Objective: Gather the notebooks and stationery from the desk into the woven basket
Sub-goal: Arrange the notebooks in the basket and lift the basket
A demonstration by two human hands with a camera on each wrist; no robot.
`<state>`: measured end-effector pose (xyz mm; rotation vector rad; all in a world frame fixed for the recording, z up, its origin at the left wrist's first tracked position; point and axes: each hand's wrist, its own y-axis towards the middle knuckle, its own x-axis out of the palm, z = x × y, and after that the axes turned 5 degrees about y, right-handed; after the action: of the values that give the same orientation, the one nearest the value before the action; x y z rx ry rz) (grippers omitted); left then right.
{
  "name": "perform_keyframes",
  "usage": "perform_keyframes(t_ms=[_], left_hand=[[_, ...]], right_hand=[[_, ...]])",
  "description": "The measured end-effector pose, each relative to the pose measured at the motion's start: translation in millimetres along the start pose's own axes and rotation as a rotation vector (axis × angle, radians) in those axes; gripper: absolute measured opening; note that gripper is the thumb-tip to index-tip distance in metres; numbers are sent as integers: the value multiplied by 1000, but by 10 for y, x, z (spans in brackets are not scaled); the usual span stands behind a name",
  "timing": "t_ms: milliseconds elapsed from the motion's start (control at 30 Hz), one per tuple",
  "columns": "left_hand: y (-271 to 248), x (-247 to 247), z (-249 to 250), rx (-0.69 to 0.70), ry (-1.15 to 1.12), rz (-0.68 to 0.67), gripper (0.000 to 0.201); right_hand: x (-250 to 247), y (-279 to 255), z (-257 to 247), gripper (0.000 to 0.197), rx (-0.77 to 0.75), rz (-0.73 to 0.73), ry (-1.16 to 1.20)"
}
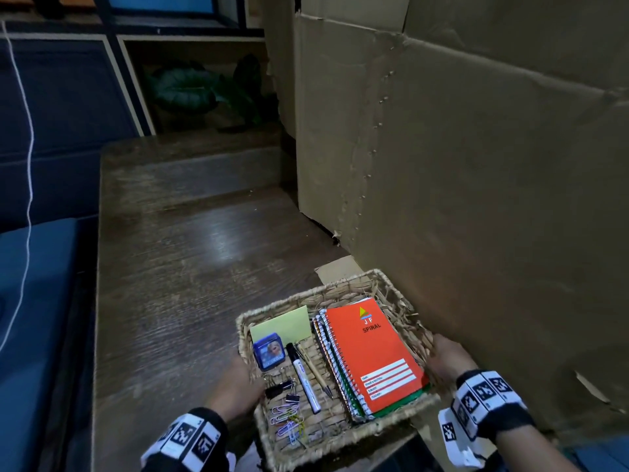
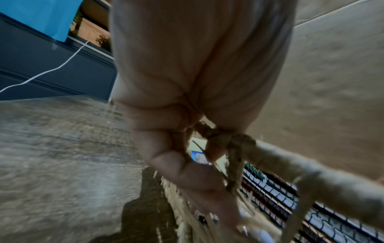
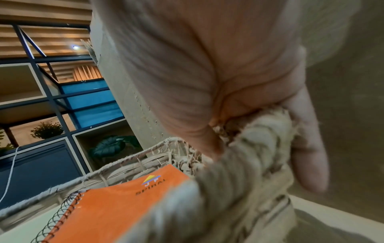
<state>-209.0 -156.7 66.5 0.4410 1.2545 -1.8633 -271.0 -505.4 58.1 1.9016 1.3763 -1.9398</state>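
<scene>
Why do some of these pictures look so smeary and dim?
Head view: dim, with one glare patch on the desk. Left wrist view: the desk streaks with motion blur. Right wrist view: the woven basket rim is too close and out of focus, while the orange notebook reads sharper.
</scene>
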Motion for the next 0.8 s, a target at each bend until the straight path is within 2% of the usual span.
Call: perform_keyframes(t_ms=[133, 233, 333, 433, 600, 667, 800], left_hand=[[-116, 12, 46, 48, -47, 55, 41], [-146, 39, 18, 68, -86, 23, 47], [-156, 64, -7, 57, -80, 45, 38], [-187, -3, -48, 51, -85, 111, 34], [-352, -181, -250, -12, -88, 215, 15], [-435, -255, -381, -28, -99, 256, 16], [-654, -463, -657, -72, -114, 376, 14]], right_hand=[[28, -68, -16, 23, -22, 77, 77], [32, -110, -6, 14, -73, 128, 132], [41, -123, 18, 19, -150, 172, 156], [53, -149, 12, 21, -200, 158, 135], [69, -196, -172, 16, -350, 154, 92], [46, -271, -317, 23, -420, 148, 118], [-7, -415, -657, 18, -591, 147, 164]])
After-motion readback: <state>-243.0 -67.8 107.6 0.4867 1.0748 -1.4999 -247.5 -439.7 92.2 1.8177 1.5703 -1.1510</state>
